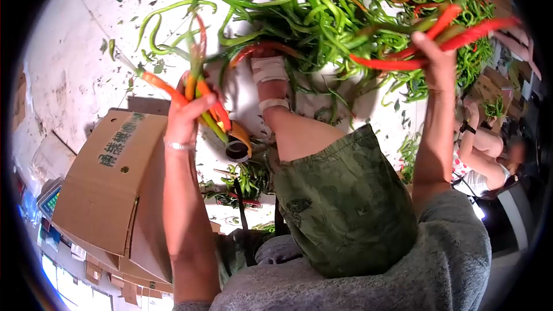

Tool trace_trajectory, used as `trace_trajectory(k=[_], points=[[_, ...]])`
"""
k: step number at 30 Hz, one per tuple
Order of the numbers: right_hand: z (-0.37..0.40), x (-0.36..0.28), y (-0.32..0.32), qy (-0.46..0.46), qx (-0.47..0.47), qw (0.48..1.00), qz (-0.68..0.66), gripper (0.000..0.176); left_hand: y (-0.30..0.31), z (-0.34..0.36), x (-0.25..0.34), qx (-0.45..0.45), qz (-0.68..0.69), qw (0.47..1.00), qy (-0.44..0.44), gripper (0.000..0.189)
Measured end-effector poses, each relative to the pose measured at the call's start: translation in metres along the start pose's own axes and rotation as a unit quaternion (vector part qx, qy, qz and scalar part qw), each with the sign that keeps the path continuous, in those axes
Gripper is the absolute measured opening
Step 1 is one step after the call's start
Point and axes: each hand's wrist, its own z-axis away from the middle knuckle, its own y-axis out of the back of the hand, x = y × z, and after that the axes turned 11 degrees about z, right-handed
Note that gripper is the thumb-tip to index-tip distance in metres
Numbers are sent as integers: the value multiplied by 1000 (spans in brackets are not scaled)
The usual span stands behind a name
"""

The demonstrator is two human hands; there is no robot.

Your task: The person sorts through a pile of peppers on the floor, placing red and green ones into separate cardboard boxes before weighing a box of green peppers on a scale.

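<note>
My left hand (193, 109) is closed around a small bunch of chili peppers (220, 109), orange, red and green, which stick out on both sides of the fingers. On the right, my right hand (436, 60) grips several long peppers (475, 33), mostly bright red with a darker green-brown one among them. Its fingers are partly hidden behind the peppers. Both hands are raised above the floor, the right one over the edge of a large heap of green chili peppers (340, 17). A curved red pepper (253, 49) lies at the heap's near edge, by my sandalled foot (269, 75).
A cardboard box (103, 178) stands at the left beside my left arm. More green peppers (250, 178) lie on the floor (69, 52) between the box and my leg. Another person (481, 155) sits at the far right. Loose leaves are scattered about.
</note>
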Motion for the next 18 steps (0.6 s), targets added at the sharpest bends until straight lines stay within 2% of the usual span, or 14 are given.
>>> trace_trajectory(k=[1, 3, 5, 6, 7, 9, 11, 12, 13, 15, 16, 17, 18], points=[[3, -26, 7, 32, 7, 999, -6, 31, -18, -8, 8, 9, -27, 1000, 13, 46], [2, -46, 24, 59, 58, 996, 24, 30, -20, -42, -2, -63, -80, 994, 25, 41], [-2, -45, 31, 88, 80, 993, 17, 28, -29, -68, -11, -116, -147, 982, 30, 44], [-1, -46, 27, 109, 82, 991, 4, 37, -21, -82, -29, -102, -148, 980, 88, 50], [-1, -40, 27, 84, 84, 993, -26, 36, -31, -82, -30, -129, -166, 973, 94, 55], [1, -21, 30, 38, 92, 991, -86, 35, -14, -99, -62, -131, -271, 953, -30, 55], [-2, -10, 28, 29, 11, 980, -196, 34, -10, -106, -67, -89, -399, 912, -42, 59], [-2, -5, 27, 25, -16, 968, -248, 32, -4, -109, -78, -102, -287, 953, 10, 61], [0, -1, 26, 19, -43, 953, -300, 31, -13, -103, -76, -93, -311, 944, 59, 65], [1, 11, 33, 3, -78, 920, -384, 30, -14, -98, -100, -84, -378, 922, 3, 69], [1, 11, 31, 3, -92, 909, -406, 31, -29, -91, -102, -83, -377, 919, -86, 71], [4, 10, 27, 1, -105, 898, -427, 31, -39, -79, -102, -41, -389, 919, -51, 66], [9, 9, 24, -2, -117, 886, -448, 31, -46, -71, -100, -20, -428, 902, -53, 63]])
